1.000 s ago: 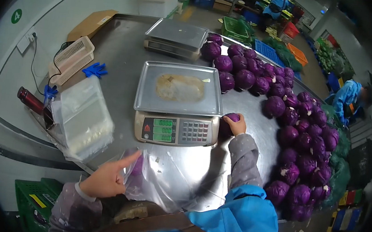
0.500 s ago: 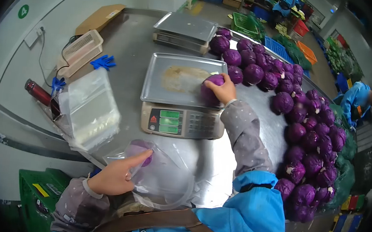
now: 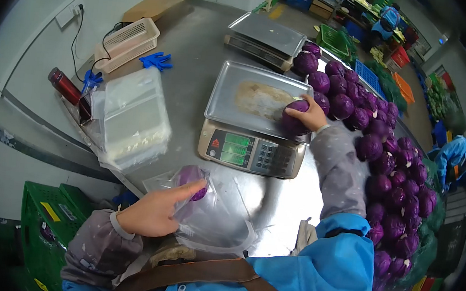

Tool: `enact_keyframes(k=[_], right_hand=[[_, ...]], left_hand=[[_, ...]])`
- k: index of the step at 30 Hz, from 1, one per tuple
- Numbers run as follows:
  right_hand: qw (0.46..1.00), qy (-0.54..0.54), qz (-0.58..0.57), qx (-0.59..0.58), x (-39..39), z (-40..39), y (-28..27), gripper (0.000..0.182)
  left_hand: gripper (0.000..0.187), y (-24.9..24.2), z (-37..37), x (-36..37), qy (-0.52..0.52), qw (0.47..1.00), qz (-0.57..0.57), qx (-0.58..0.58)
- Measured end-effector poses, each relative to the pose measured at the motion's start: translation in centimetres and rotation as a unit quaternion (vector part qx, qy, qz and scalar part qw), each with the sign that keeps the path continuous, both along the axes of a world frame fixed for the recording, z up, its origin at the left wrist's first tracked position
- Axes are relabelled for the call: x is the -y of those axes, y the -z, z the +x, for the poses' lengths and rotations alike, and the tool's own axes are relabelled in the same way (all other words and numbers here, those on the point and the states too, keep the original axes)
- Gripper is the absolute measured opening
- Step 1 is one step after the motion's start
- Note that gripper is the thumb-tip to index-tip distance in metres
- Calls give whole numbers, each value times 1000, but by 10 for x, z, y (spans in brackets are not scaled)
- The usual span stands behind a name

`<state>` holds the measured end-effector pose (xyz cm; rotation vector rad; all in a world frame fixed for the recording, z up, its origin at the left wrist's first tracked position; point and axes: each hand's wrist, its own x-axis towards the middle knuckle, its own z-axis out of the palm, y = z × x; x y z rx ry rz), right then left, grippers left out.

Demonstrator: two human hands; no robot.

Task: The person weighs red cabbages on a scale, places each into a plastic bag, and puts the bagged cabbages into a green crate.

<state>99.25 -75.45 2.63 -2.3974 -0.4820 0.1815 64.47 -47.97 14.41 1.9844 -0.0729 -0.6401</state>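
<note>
My left hand [image 3: 156,211] grips a clear plastic bag [image 3: 217,225], its index finger stretched over the plastic. A red cabbage [image 3: 199,194] shows through the bag just behind that finger. My right hand [image 3: 310,116] is closed on another red cabbage [image 3: 295,127], thumb and fingers over its top, at the right edge of the scale's metal pan [image 3: 232,92]. Below the pan, the scale's front panel [image 3: 252,152] has lit green displays and a keypad.
Many red cabbages [image 3: 396,195] are heaped along the table's right side. A second scale [image 3: 266,33] stands behind the first. On the left lie a stack of clear bags [image 3: 135,116], a blue glove [image 3: 156,60], a beige basket [image 3: 128,43] and a dark red flask [image 3: 65,85]. Another person [image 3: 449,161] is at far right.
The head view has turned, so the scale and table appear tilted and shifted right. My right hand stays on the cabbage at the pan's edge; my left hand still holds the bag.
</note>
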Motion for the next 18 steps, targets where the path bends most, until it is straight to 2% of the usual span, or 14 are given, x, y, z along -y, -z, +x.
enact_keyframes(k=[2, 3, 5, 6, 7, 8, 9, 11, 12, 13, 14, 16, 17, 18], right_hand=[[998, 33, 42, -18, -9, -10, -11, 66], [976, -15, 186, -111, -12, -16, -8, 65], [851, -122, 432, -274, -23, -63, -19, 65], [756, -174, 529, -343, -36, -117, -48, 66], [694, -243, 547, -400, -41, -167, -79, 69], [625, -192, 649, -389, -53, -220, -72, 74], [557, -338, 622, -434, -61, -239, -69, 84], [577, -340, 571, -476, -60, -294, -71, 90], [463, -294, 582, -600, -60, -321, -46, 79], [396, -202, 601, -664, -60, -344, -42, 68], [545, -109, 543, -630, -57, -352, -19, 54], [332, -68, 622, -707, -60, -358, 33, 41], [338, -70, 622, -703, -63, -367, 35, 41], [650, -127, 565, -493, -66, -376, 37, 39]], left_hand=[[82, -1, -2, 0, 14, 999, -6, 51], [82, 2, -3, -1, 12, 998, -4, 56], [84, 14, -7, -1, 16, 992, 5, 126], [84, 13, -8, 1, 14, 991, 3, 130], [82, 10, -8, 2, 25, 993, 9, 111], [81, 6, -6, 3, 41, 994, 17, 98], [81, 5, -7, 2, 49, 992, 18, 114], [80, 13, -14, 2, 64, 985, 66, 143], [81, 28, -18, 0, 73, 969, 89, 218], [82, 27, -24, 3, 74, 967, 93, 225], [83, 26, -28, 6, 72, 965, 97, 233], [83, 33, -40, 10, 89, 959, 100, 249], [83, 39, -47, 13, 96, 958, 105, 247], [83, 46, -55, 16, 97, 957, 104, 252]])
